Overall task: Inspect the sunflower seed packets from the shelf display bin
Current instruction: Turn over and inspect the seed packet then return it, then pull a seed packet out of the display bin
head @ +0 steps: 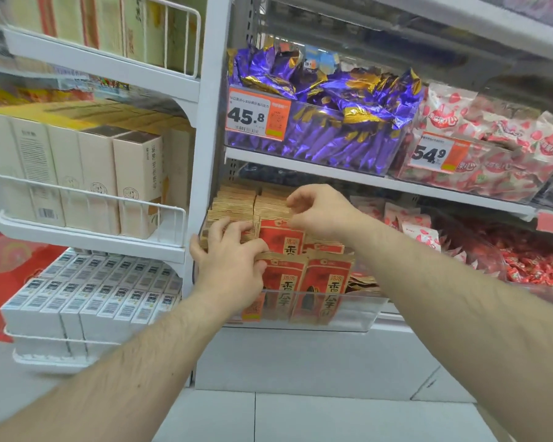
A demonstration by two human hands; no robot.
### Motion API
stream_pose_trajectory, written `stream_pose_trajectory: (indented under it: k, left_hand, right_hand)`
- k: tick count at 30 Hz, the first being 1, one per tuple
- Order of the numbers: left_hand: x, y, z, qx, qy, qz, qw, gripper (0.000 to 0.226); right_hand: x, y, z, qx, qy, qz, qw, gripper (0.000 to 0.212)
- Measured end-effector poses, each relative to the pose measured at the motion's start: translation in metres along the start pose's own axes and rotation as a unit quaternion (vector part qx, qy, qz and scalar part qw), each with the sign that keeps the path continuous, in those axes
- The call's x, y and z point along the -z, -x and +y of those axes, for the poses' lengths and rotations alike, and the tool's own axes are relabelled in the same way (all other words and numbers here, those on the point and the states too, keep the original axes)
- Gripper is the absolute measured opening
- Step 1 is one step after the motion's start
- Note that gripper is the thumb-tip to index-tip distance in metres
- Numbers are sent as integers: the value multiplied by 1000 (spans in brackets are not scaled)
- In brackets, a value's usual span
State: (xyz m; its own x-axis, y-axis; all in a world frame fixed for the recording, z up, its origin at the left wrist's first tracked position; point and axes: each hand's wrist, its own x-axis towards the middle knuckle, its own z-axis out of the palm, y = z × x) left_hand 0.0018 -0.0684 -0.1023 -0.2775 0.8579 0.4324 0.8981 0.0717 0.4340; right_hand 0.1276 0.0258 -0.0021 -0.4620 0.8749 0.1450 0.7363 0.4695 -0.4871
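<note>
The sunflower seed packets [281,240] stand in the clear bin [358,309] at centre. The left hand [229,263] grips front packets at nine o'clock; the right hand [316,210] pinches a packet top (twelve o'clock). Best lift straight up, steadying neighbours.

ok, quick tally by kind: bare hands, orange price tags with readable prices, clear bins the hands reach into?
Bare hands: 2 (left hand, right hand)
Orange paper price tags: 2 (45.8, 54.9)
Clear plastic bin of red-and-tan sunflower seed packets: 1
Total: 5
</note>
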Motion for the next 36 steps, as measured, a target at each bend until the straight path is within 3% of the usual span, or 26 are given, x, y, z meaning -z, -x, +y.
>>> stream_pose_trajectory:
  k: [2, 5, 15, 22, 28, 33, 36]
  left_hand:
    - [2, 0, 2, 3, -9, -1, 1000, 18]
    - [4, -3, 4, 4, -19, -6, 1000, 19]
    - [2, -6, 4, 11, -25, 5, 1000, 18]
    - [0, -8, -3, 7, 9, 23, 1000, 21]
    - [-2, -8, -6, 9, 28, 40, 999, 22]
    - [1, -7, -7, 9, 46, 57, 997, 51]
    - [6, -6, -8, -10, 62, 103, 993, 78]
  right_hand:
    - [1, -6, -6, 47, 69, -4, 996, 12]
    - [-6, -14, -9, 65, 136, -32, 988, 21]
    - [-20, -20, -11, 44, 154, -82, 984, 11]
    - [-15, 18, 7, 64, 12, 26, 998, 10]
    - [-31, 30, 29, 111, 204, 4, 973, 18]
    - [-33, 29, 31, 150, 93, 126, 976, 11]
    - [-30, 34, 22, 166, -48, 211, 962, 10]
